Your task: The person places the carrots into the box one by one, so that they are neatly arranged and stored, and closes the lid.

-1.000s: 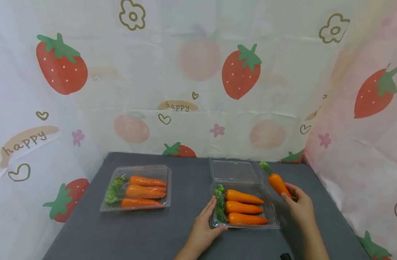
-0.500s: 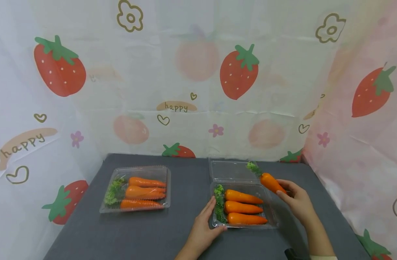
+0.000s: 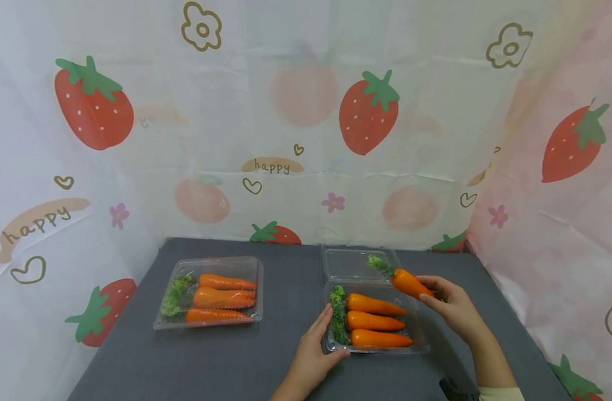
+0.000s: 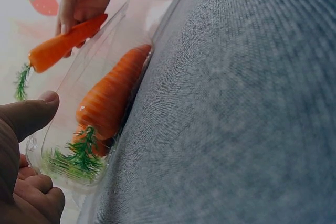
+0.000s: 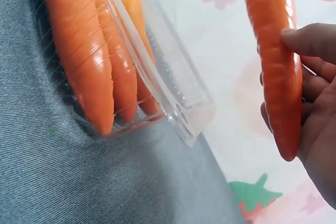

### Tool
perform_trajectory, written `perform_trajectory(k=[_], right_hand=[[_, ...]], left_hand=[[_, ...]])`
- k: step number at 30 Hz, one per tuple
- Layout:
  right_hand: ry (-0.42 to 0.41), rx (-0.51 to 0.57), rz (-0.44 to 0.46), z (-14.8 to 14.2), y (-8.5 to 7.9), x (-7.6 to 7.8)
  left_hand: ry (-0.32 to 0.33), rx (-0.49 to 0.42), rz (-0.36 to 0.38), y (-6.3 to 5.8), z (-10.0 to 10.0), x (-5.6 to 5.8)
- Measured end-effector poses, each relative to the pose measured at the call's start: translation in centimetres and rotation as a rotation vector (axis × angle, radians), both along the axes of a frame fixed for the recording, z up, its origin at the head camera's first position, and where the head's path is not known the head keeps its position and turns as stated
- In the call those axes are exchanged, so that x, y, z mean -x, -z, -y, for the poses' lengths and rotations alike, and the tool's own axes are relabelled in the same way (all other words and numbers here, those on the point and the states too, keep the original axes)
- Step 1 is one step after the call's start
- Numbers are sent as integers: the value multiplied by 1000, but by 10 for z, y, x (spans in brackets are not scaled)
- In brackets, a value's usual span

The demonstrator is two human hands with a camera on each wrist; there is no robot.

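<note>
Pinched by its tapered end, an orange carrot (image 3: 410, 284) with a green leafy top hangs above the back right part of a clear plastic box (image 3: 420, 340). My right hand (image 3: 453, 309) holds it, thumb on one side and fingers on the other, as the right wrist view confirms. Three carrots (image 3: 376, 321) lie side by side in the box, leafy tops to the left. The box's hinged lid (image 3: 351, 263) is folded back behind it. My left hand (image 3: 313, 356) grips the box's near left corner, fingers along the left wall and thumb at the front.
A second clear box (image 3: 258, 289), its lid closed over three visible carrots (image 3: 224, 297), stands on the left of the grey table (image 3: 220, 362). A printed strawberry curtain (image 3: 306, 133) encloses the back and sides. Something black (image 3: 453, 390) lies below my right wrist.
My right hand has carried the carrot leftward, from beside the box to above its back right part, leafy top now over the lid. The left hand stays on the box.
</note>
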State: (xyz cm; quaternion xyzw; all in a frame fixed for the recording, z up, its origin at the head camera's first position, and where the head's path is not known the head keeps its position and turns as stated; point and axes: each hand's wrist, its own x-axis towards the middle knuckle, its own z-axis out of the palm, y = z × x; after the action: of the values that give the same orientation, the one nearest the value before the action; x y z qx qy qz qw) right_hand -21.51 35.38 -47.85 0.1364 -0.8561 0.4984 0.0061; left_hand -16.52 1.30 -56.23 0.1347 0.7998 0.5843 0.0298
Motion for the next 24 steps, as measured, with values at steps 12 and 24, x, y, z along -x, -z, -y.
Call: perform_trajectory(k=[12,24], right_hand=[[-186,63,77,8,0,10],[-293,26,76,15,11,16]], left_hand=[[11,-9,12,-1,1,0],[7,-4,7,-3,0,-1]])
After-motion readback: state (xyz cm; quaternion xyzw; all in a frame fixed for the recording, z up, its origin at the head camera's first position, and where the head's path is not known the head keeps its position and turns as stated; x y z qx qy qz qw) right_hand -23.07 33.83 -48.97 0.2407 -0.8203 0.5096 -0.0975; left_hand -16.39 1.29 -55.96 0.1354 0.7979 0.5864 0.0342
